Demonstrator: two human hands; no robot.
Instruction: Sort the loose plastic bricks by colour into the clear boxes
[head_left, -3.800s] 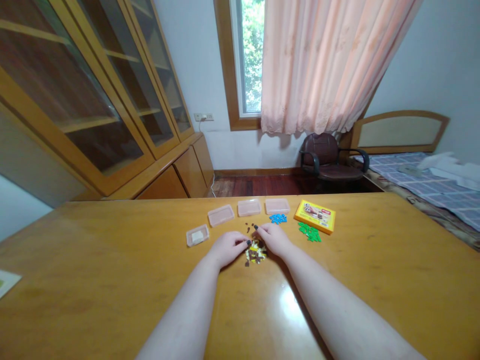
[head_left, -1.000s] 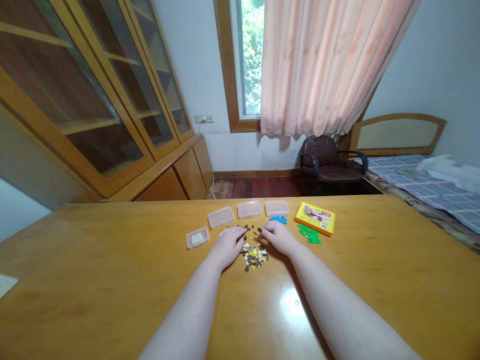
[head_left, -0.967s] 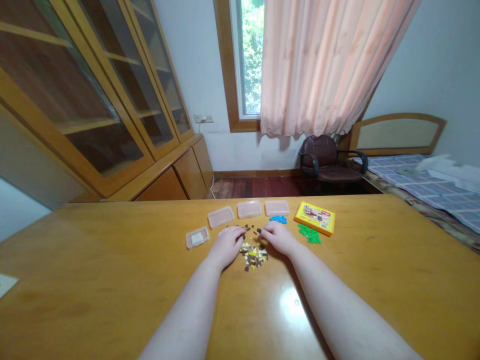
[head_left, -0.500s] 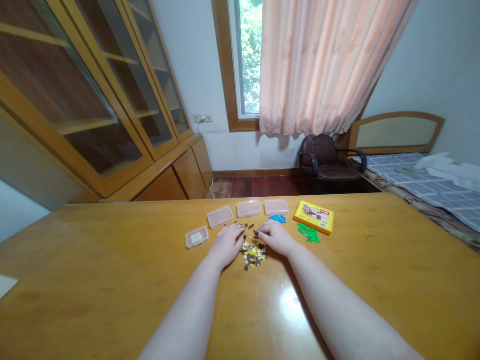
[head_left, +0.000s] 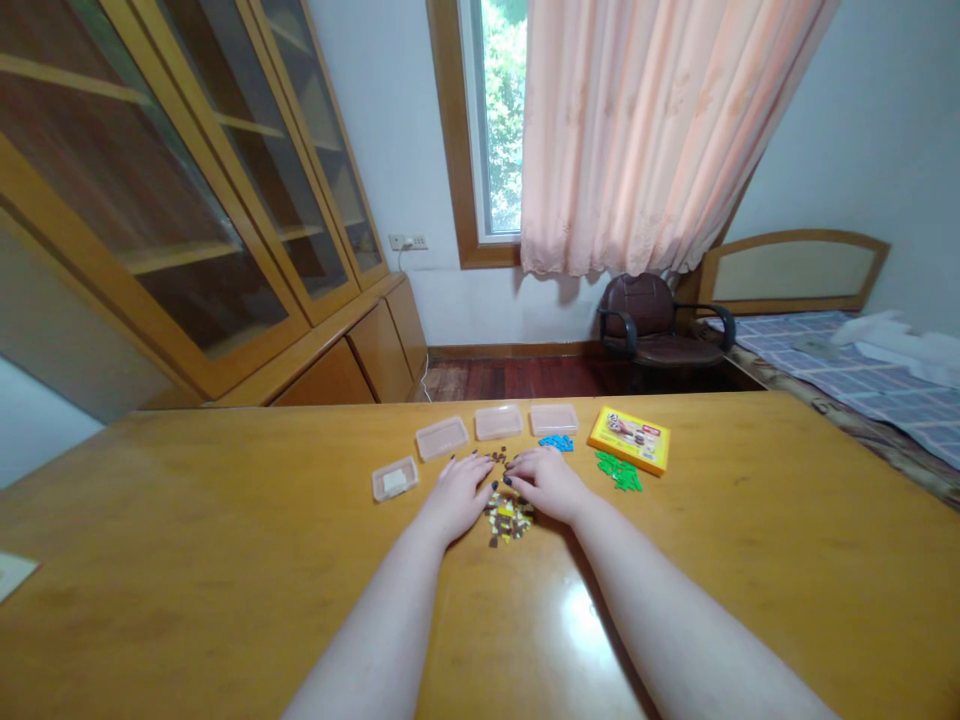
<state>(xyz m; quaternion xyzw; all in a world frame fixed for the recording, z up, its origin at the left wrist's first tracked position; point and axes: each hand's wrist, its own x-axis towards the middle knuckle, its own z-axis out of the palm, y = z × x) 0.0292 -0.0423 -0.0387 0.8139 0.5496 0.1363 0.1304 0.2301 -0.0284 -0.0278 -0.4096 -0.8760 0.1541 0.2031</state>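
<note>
Firstly, a glossy wooden bench [head_left: 187, 560] stood in a room with a glass-fronted cabinet [head_left: 187, 200], pink curtain [head_left: 637, 130], armchair [head_left: 652, 320] and bed [head_left: 862, 390]. A pile of small yellow and brown pieces [head_left: 508, 520] lay between the left hand [head_left: 457, 493] and right hand [head_left: 544, 480]. Both hands rested palm-down, fingers loosely extended; whether either pinched a piece could not be told.

Tiny yellow and brown pieces [head_left: 508, 520] heaped loosely on table [head_left: 225, 560]

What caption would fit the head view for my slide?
Left hand and right hand rest at a pile of small pieces on a table, boxes behind.
</note>
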